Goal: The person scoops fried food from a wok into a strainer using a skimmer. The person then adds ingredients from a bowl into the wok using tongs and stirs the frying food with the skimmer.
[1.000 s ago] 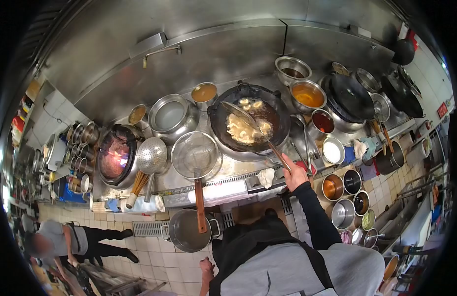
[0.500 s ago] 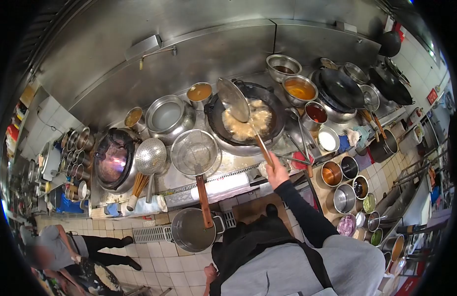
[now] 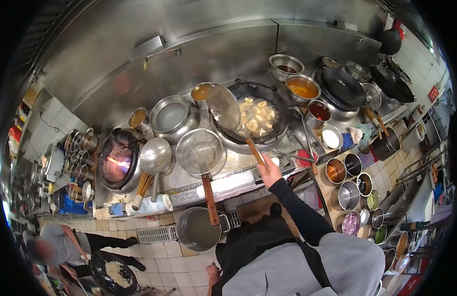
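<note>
My right hand (image 3: 269, 171) is closed around the wooden handle of a wide, round skimmer (image 3: 224, 107). The skimmer's head is tilted over the left rim of a black wok (image 3: 282, 118). In that wok, pale golden pieces of food (image 3: 258, 117) lie in bubbling oil. Down at my side, in front of the apron, hangs my left hand (image 3: 212, 270) with curled fingers; whether anything is inside them is hidden. Just left of the skimmer's handle, a mesh strainer (image 3: 200, 150) rests on the stove edge, its wooden handle jutting over a large pot (image 3: 196, 241).
On the left, a second wok (image 3: 115, 172) has a flame showing. A perforated ladle (image 3: 155, 155) and a bamboo brush (image 3: 142, 190) lie beside it. Metal bowls of sauce (image 3: 303, 89) stand right of my wok. Lower left, a person holds a wok of white food (image 3: 119, 274).
The skimmer's head has moved left, from over the food to the wok's left rim, uncovering the frying pieces. My right hand has shifted slightly left. The other person's wok has come more into view.
</note>
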Motion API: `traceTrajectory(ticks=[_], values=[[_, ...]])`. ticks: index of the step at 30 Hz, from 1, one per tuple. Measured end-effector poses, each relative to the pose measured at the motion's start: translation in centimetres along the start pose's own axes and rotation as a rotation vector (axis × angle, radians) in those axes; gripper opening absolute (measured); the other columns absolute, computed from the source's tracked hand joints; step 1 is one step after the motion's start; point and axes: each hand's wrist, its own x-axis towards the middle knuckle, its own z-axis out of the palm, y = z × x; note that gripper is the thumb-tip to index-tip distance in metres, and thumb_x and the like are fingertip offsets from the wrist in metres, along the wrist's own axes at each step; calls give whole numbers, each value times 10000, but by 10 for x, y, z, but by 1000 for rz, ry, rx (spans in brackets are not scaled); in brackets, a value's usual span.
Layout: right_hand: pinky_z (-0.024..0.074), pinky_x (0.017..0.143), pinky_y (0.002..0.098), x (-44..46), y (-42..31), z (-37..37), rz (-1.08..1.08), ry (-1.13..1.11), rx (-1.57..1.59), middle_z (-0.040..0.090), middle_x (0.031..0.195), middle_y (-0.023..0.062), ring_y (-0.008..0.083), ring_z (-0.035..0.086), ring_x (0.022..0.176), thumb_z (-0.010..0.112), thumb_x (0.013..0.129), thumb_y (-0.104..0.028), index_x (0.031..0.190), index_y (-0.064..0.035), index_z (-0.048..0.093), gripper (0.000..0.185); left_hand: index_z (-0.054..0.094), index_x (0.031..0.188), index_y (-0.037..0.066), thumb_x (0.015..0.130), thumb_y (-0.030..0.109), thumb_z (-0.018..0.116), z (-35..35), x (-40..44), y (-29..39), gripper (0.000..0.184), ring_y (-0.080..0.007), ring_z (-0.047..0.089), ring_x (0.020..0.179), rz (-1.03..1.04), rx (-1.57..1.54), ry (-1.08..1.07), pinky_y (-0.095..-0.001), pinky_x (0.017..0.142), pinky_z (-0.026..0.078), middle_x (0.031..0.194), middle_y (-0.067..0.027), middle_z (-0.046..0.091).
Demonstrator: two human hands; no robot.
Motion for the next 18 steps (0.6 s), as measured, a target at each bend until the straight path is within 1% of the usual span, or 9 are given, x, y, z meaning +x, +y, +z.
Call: traceTrajectory(ticks=[1,4,5,8,9,11,14,16,18], values=[[529,854,390,5,-15,-15,117,-56,-95,678,1085,282,399,677,1010,606,941,-193,1394,-32,517,489,559,791,8,905,193,573,2,-1,-13,218,-315,544,558,39,100,-13,-468,519,509,609,-160,521],[532,848,403,11,6,-23,10,7,18,698,1082,250,393,694,967,618,937,-180,1411,-43,501,507,581,792,18,884,223,607,8,-3,-45,225,-355,622,605,164,399,-59,-478,583,529,632,-166,606],[537,661,372,19,17,-14,-304,137,-34,716,908,136,290,684,712,618,956,-164,1448,-76,479,519,589,793,22,876,232,619,11,-1,-50,229,-368,648,620,211,499,-74,-482,604,536,639,-169,635],[447,461,285,-1,-11,-17,552,-258,579,623,791,26,127,556,544,638,974,-180,1499,-119,419,572,628,835,38,790,278,708,21,7,-55,257,-370,693,697,274,759,-89,-465,654,541,682,-155,683],[255,370,222,-9,-9,-1,542,-264,668,502,682,-27,39,361,436,618,995,-189,1528,-157,372,587,629,839,44,776,287,722,17,10,-53,268,-362,690,685,283,700,-85,-456,650,541,667,-141,677],[270,375,229,-22,-16,19,632,-370,679,516,694,-22,50,373,442,617,995,-189,1516,-168,387,570,632,847,55,748,305,751,3,14,-45,293,-346,684,662,299,583,-76,-437,641,541,637,-114,664],[313,386,242,-31,-20,48,798,-497,679,527,693,-17,67,412,472,610,1006,-220,1445,-187,482,458,598,864,26,837,294,705,-19,22,2,290,-318,638,607,330,813,-240,-437,624,539,628,-105,616],[321,402,227,-41,3,77,901,-569,832,575,763,5,86,428,496,603,1011,-286,1429,-190,490,443,565,867,7,892,270,654,-20,37,8,280,-283,583,590,120,257,-114,-458,603,527,641,-102,561],[363,414,263,-57,34,104,909,-617,856,646,896,44,122,542,593,562,1017,-418,1419,-173,502,475,544,874,-13,933,242,606,-16,45,18,269,-259,540,586,-14,-106,-22,-483,587,520,660,-106,520]])
